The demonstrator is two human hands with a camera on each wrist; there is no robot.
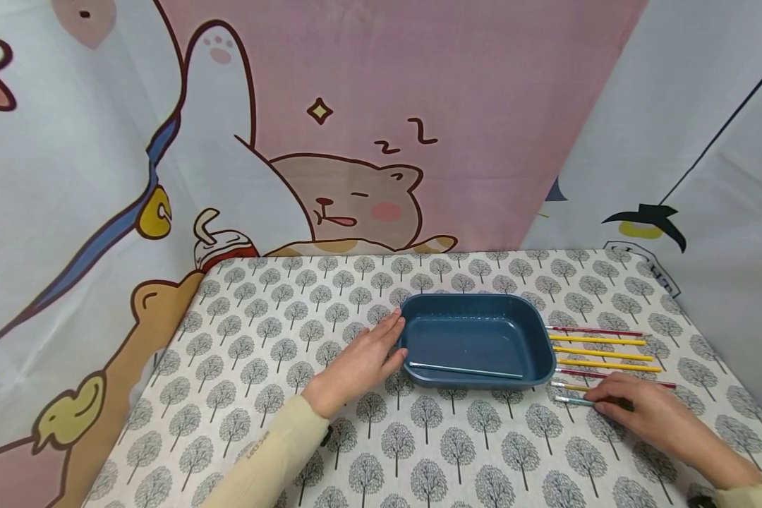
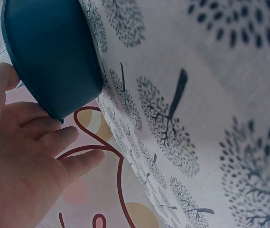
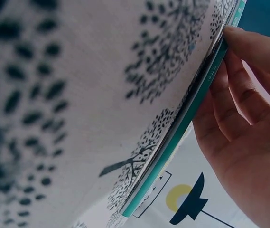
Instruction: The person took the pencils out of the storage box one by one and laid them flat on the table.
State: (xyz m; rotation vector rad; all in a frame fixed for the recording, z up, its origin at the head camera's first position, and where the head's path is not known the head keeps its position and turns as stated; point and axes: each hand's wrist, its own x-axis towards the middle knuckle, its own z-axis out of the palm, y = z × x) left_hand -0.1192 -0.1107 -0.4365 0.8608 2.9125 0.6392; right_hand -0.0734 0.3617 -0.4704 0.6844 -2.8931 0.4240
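Note:
A dark blue tray (image 1: 533, 310) stands on the table, and one teal pencil (image 1: 463, 370) lies inside along its near side. At the tray's left rim, my left hand (image 1: 362, 363) rests its fingers and thumb against the edge; the left wrist view shows the hand (image 2: 30, 152) beside the tray's outer wall (image 2: 54, 52). To the tray's right, my right hand (image 1: 648, 409) pinches another teal pencil (image 1: 571, 400) low over the cloth. In the right wrist view the thumb presses on this pencil (image 3: 187, 114), with the other fingers behind it.
Right of the tray lie several pencils in a row: a red pencil (image 1: 609, 331) at the back, several yellow pencils (image 1: 603, 340), and another red pencil (image 1: 648, 382). A tree-print cloth (image 1: 317, 317) covers the table. Behind hangs a cartoon curtain (image 1: 482, 92).

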